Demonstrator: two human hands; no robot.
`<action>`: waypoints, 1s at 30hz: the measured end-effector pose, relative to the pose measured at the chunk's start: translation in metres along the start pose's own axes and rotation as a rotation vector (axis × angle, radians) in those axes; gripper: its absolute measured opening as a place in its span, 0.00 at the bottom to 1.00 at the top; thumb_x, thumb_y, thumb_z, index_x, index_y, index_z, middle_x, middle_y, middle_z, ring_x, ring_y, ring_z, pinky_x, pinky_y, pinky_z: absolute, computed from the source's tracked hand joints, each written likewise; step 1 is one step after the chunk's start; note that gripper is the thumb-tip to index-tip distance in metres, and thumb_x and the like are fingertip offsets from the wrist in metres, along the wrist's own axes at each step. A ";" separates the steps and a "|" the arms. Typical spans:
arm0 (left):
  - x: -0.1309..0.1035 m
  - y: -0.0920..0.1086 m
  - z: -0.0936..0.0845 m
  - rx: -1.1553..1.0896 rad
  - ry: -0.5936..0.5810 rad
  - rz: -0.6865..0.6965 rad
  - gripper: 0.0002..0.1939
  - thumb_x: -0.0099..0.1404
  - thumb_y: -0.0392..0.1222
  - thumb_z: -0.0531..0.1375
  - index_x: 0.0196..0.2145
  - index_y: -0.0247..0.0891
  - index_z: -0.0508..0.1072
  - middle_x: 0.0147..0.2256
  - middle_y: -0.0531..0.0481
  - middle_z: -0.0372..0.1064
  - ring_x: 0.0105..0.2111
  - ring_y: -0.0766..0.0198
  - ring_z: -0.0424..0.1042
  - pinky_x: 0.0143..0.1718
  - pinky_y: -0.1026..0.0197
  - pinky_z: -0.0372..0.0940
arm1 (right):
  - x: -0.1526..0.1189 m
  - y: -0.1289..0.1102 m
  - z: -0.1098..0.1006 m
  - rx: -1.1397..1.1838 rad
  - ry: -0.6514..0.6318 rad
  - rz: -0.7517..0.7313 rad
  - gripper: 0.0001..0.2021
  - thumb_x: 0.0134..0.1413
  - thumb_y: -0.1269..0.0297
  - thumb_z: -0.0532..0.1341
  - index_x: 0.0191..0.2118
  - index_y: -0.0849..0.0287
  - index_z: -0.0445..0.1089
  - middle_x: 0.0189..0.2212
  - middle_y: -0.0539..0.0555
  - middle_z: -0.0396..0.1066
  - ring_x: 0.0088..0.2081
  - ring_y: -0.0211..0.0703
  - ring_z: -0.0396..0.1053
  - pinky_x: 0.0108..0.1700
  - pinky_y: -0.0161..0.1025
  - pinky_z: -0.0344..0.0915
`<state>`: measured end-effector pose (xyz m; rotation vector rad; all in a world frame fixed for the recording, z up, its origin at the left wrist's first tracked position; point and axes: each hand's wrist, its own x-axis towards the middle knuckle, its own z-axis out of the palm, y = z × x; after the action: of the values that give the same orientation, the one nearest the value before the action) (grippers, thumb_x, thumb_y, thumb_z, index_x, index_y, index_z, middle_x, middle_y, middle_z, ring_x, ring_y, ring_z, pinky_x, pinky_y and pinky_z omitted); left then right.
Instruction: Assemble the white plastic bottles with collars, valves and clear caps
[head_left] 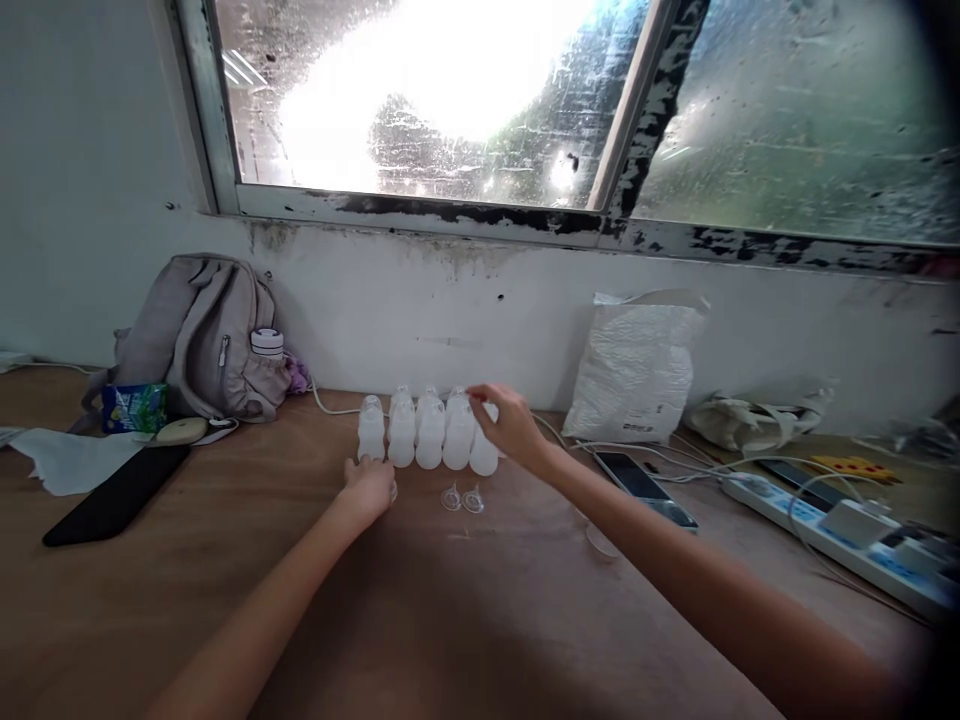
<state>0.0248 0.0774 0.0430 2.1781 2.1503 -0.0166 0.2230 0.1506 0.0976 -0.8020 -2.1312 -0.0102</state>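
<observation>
White bottles [429, 440]: upright, close row on brown tabletop [337, 620].
Left hand [369, 487]: at base of leftmost bottle [371, 428]; cannot tell if fingers grip.
Right hand [511, 420]: over row's right end, fingers narrow; cannot tell if holding anything.
Clear discs: two, left one [451, 498] beside right one [473, 501], before row.

White translucent bottles [430, 435] stand upright in a row on the table [420, 600].
</observation>
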 end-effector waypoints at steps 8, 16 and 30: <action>-0.002 0.025 0.013 -0.220 0.247 0.081 0.16 0.53 0.41 0.54 0.41 0.37 0.61 0.36 0.43 0.67 0.34 0.54 0.68 0.34 0.56 0.60 | -0.128 0.005 0.032 0.190 -0.143 0.313 0.19 0.50 0.67 0.53 0.50 0.57 0.57 0.44 0.58 0.63 0.43 0.45 0.64 0.44 0.44 0.60; -0.012 0.054 0.053 -0.629 0.501 0.496 0.16 0.54 0.45 0.57 0.39 0.39 0.60 0.35 0.50 0.64 0.34 0.64 0.66 0.36 0.63 0.62 | -0.135 0.019 0.041 0.317 -0.236 0.349 0.10 0.47 0.67 0.56 0.39 0.59 0.63 0.35 0.56 0.68 0.37 0.44 0.65 0.41 0.44 0.60; -0.013 0.055 0.059 -0.393 0.650 0.732 0.18 0.56 0.44 0.57 0.43 0.38 0.60 0.38 0.46 0.66 0.39 0.61 0.67 0.39 0.59 0.64 | -0.143 0.003 0.036 0.731 -0.166 0.568 0.10 0.42 0.67 0.61 0.35 0.59 0.66 0.28 0.50 0.66 0.30 0.37 0.62 0.33 0.36 0.60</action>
<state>0.0824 0.0595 -0.0119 2.7661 1.2050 1.1721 0.2632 0.0857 -0.0290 -0.9293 -1.7675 1.0926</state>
